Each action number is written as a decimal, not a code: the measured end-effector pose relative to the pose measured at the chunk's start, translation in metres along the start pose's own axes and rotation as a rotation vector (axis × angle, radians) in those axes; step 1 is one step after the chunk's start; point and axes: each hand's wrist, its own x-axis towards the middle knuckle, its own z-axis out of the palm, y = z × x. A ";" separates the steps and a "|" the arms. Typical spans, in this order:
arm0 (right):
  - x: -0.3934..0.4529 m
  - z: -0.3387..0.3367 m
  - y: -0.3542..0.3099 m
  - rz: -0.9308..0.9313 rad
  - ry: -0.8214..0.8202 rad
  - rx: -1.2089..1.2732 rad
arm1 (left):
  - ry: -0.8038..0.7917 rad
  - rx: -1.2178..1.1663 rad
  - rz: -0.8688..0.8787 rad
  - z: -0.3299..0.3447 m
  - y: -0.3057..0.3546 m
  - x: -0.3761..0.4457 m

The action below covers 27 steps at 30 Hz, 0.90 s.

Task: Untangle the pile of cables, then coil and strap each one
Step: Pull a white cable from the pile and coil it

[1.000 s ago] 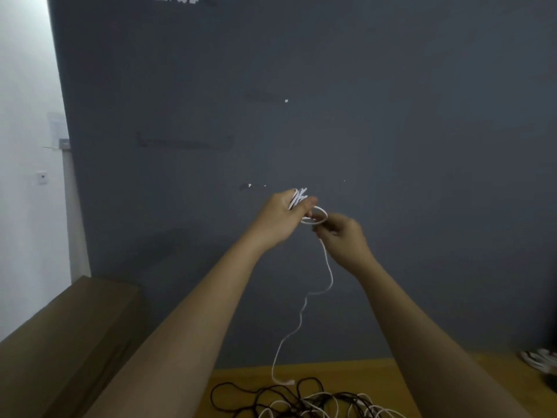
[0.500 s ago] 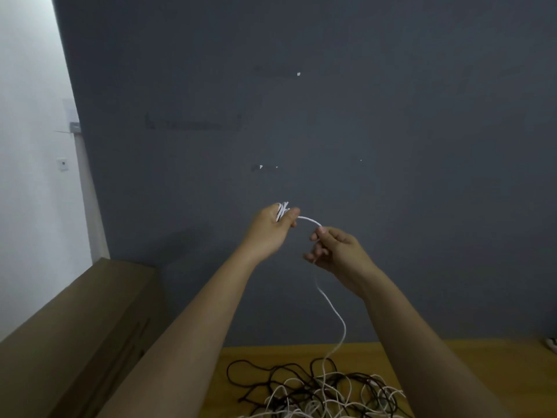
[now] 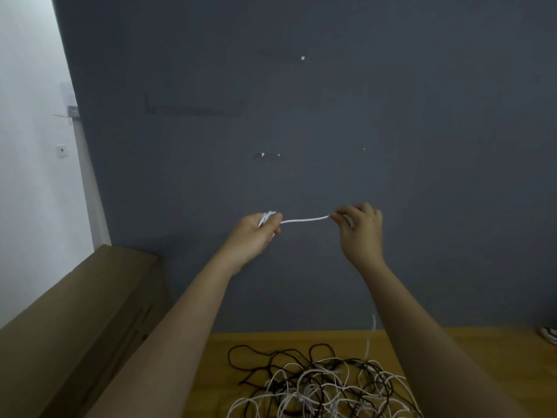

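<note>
1. To my far left a cardboard box (image 3: 75,312) leans beside the grey wall (image 3: 301,116).
2. My left hand (image 3: 256,236) grips a small bundle of white loops (image 3: 266,218), fingers curled round them.
3. The white cable (image 3: 304,220) runs taut from that bundle across to my right hand (image 3: 360,233), which pinches it between thumb and fingertips.
4. Below, the pile of cables (image 3: 325,387) lies tangled, black and white, on the wooden table (image 3: 467,351).
5. I judge I am mid-coil: next the stretched span needs bringing back over the bundle, while the trailing length feeds free of the pile.
</note>
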 end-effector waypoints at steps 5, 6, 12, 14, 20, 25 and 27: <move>0.013 -0.004 -0.009 0.110 -0.332 0.181 | -0.113 -0.193 0.033 0.001 0.015 -0.004; 0.012 -0.003 -0.011 0.194 -0.382 0.360 | -0.090 -0.209 0.037 0.001 0.019 -0.002; 0.004 0.006 -0.013 0.396 -0.468 0.594 | -0.001 -0.227 0.031 0.014 0.042 0.012; 0.003 0.005 -0.015 0.237 -0.497 0.263 | 0.041 -0.224 0.016 0.022 0.049 0.017; -0.003 -0.010 -0.018 -0.161 -0.391 0.053 | 0.205 -0.259 -0.031 0.027 0.062 0.032; 0.017 -0.032 -0.006 -0.104 -0.114 0.176 | 0.052 -0.266 0.027 0.020 0.061 0.030; 0.026 -0.042 -0.007 -0.114 0.038 0.167 | -0.113 -0.252 0.040 0.021 0.059 0.026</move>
